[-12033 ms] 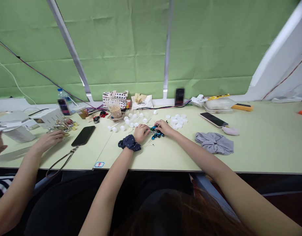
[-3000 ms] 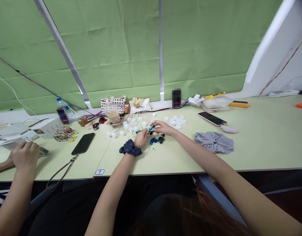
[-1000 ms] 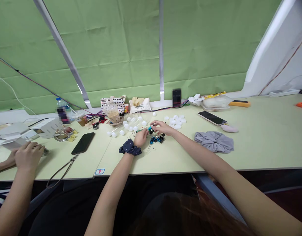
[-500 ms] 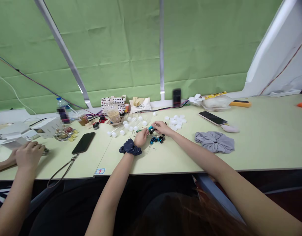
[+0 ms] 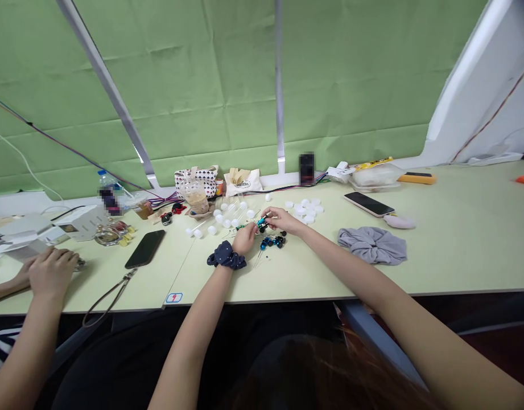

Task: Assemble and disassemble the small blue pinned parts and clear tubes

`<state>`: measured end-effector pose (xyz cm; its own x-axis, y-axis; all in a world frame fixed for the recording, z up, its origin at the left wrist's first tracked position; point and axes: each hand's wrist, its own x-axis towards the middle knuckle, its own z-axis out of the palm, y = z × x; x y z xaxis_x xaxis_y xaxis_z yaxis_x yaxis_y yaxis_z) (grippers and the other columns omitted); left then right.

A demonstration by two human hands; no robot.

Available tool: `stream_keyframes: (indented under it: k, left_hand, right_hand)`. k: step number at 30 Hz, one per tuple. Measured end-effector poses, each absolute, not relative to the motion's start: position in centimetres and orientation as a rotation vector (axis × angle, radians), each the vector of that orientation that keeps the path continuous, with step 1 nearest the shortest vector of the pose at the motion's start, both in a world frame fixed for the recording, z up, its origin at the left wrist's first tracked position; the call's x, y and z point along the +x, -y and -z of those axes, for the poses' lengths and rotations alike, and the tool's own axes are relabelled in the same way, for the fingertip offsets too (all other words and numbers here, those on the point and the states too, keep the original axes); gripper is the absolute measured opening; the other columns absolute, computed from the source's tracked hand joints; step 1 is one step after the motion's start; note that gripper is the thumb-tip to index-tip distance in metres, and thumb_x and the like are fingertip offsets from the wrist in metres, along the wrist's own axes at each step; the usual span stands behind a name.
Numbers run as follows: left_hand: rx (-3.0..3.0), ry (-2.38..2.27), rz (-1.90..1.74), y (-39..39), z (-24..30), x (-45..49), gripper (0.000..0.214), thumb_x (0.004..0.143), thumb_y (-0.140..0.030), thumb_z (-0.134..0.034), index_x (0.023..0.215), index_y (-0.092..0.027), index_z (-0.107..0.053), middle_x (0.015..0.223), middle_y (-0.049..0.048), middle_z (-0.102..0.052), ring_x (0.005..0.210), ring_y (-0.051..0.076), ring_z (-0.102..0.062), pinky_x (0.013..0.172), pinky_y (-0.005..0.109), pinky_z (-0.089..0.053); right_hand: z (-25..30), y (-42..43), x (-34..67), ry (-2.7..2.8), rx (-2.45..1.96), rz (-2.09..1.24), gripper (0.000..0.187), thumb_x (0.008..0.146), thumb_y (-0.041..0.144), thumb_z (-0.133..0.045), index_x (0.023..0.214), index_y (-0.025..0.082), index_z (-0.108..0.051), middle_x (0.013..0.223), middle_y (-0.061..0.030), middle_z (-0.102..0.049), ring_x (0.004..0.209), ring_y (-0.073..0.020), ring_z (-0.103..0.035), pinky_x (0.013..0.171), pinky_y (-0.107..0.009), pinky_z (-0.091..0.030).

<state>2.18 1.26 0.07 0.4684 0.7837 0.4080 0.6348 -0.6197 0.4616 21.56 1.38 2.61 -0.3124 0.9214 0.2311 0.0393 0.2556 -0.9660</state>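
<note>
Both of my hands meet over the middle of the table. My left hand [image 5: 243, 239], with a dark dotted scrunchie [image 5: 226, 255] at its wrist, pinches a small shiny blue piece [image 5: 260, 221] with black parts. At the other side of that piece, the fingertips of my right hand [image 5: 283, 220] are closed on it. Its exact kind is too small to make out. Just below lies a cluster of similar blue-and-black pieces [image 5: 272, 242], some with thin stems. Clear tubes with white caps [image 5: 219, 218] lie beyond my left hand. Loose white round caps [image 5: 305, 210] are spread beyond my right hand.
A phone [image 5: 369, 204] and a grey scrunchie [image 5: 372, 245] lie on the right. A dark phone with a strap [image 5: 145, 249] is on the left, near a co-worker's hands [image 5: 52, 270]. A drink cup [image 5: 197, 199] and patterned bag [image 5: 206, 176] stand behind.
My hands stay almost in place around the blue-and-black piece, with only a slight shift of the right fingers. The co-worker's hands have moved very slightly.
</note>
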Motion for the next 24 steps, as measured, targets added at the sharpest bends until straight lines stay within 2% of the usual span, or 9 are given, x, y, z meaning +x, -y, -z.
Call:
stream_keyframes:
  k: [3,6,9,12,14,17,19,22,24]
  left_hand:
    - [2.475,-1.215,-0.883,-1.31,-0.05,2.14,0.031,0.096,-0.033,-0.028,0.082,-0.019,-0.053,0.079,0.0055,-0.063,0.072,0.018,-0.058,0.071,0.028,-0.042]
    - [2.466,-1.215,-0.88,-1.26,-0.09,2.18,0.031,0.095,-0.033,-0.028,0.082,-0.019,-0.053,0.078,0.0054,-0.063,0.071,0.018,-0.058,0.07,0.028,-0.042]
    - [2.463,-1.209,-0.88,-1.18,-0.12,2.24,0.031,0.095,-0.034,-0.028,0.082,-0.019,-0.052,0.078,0.0049,-0.062,0.072,0.017,-0.057,0.071,0.028,-0.042]
    - [2.47,-1.206,-0.876,-1.17,-0.15,2.22,0.032,0.095,-0.033,-0.027,0.082,-0.019,-0.052,0.078,0.005,-0.062,0.072,0.018,-0.057,0.071,0.028,-0.041]
    - [2.47,-1.213,-0.867,-1.19,-0.18,2.18,0.031,0.095,-0.033,-0.027,0.082,-0.019,-0.052,0.078,0.0053,-0.062,0.071,0.018,-0.057,0.07,0.028,-0.041]
    - [2.464,-1.215,-0.86,-1.16,-0.23,2.17,0.031,0.095,-0.033,-0.027,0.082,-0.019,-0.052,0.078,0.0054,-0.062,0.072,0.018,-0.057,0.07,0.029,-0.041]
    - [2.461,-1.211,-0.858,-1.09,-0.28,2.21,0.031,0.095,-0.033,-0.027,0.082,-0.02,-0.052,0.078,0.0054,-0.063,0.072,0.018,-0.057,0.07,0.029,-0.041]
    - [2.461,-1.211,-0.854,-0.99,-0.38,2.25,0.03,0.095,-0.033,-0.028,0.082,-0.02,-0.052,0.08,0.0057,-0.063,0.074,0.018,-0.058,0.071,0.029,-0.041]
    - [2.463,-1.209,-0.849,-0.97,-0.43,2.24,0.031,0.095,-0.033,-0.028,0.083,-0.02,-0.052,0.08,0.0057,-0.063,0.074,0.018,-0.058,0.071,0.029,-0.041]
  right_hand:
    - [-2.73,-1.14,21.86,1.623,-0.944,-1.239,0.029,0.078,0.031,-0.07,0.101,0.021,-0.058,0.09,-0.0031,-0.06,0.063,-0.0084,-0.058,0.048,-0.016,-0.048]
    - [-2.49,-1.36,21.57,1.558,-1.069,-1.248,0.026,0.084,0.04,-0.062,0.099,0.019,-0.056,0.074,-0.0007,-0.056,0.048,-0.0073,-0.053,0.037,-0.016,-0.041]
    - [-2.37,-1.54,21.26,1.567,-1.015,-1.185,0.02,0.086,0.035,-0.06,0.088,0.016,-0.056,0.065,0.0022,-0.05,0.043,-0.0049,-0.047,0.035,-0.015,-0.038]
    - [-2.52,-1.34,21.41,1.608,-0.895,-1.191,0.019,0.079,0.025,-0.068,0.093,0.017,-0.057,0.08,-0.0005,-0.056,0.055,-0.0057,-0.054,0.046,-0.016,-0.048]
    - [-2.52,-1.25,21.59,1.579,-0.943,-1.247,0.026,0.079,0.029,-0.069,0.099,0.019,-0.055,0.086,-0.002,-0.058,0.058,-0.0074,-0.058,0.048,-0.018,-0.05]
    - [-2.21,-1.52,21.65,1.513,-1.098,-1.278,0.026,0.086,0.042,-0.06,0.096,0.019,-0.053,0.074,-0.0008,-0.056,0.047,-0.0077,-0.054,0.037,-0.017,-0.043]
    - [-2.02,-1.73,21.63,1.529,-1.091,-1.238,0.024,0.088,0.04,-0.057,0.09,0.017,-0.054,0.065,0.0015,-0.052,0.042,-0.0064,-0.049,0.034,-0.016,-0.038]
    - [-2.15,-1.6,21.78,1.61,-0.939,-1.208,0.018,0.083,0.029,-0.064,0.093,0.017,-0.056,0.07,0.0018,-0.053,0.049,-0.0054,-0.049,0.041,-0.015,-0.042]
    - [-2.34,-1.34,21.9,1.634,-0.904,-1.231,0.027,0.079,0.029,-0.069,0.1,0.02,-0.056,0.08,0.0005,-0.056,0.056,-0.006,-0.053,0.047,-0.016,-0.047]
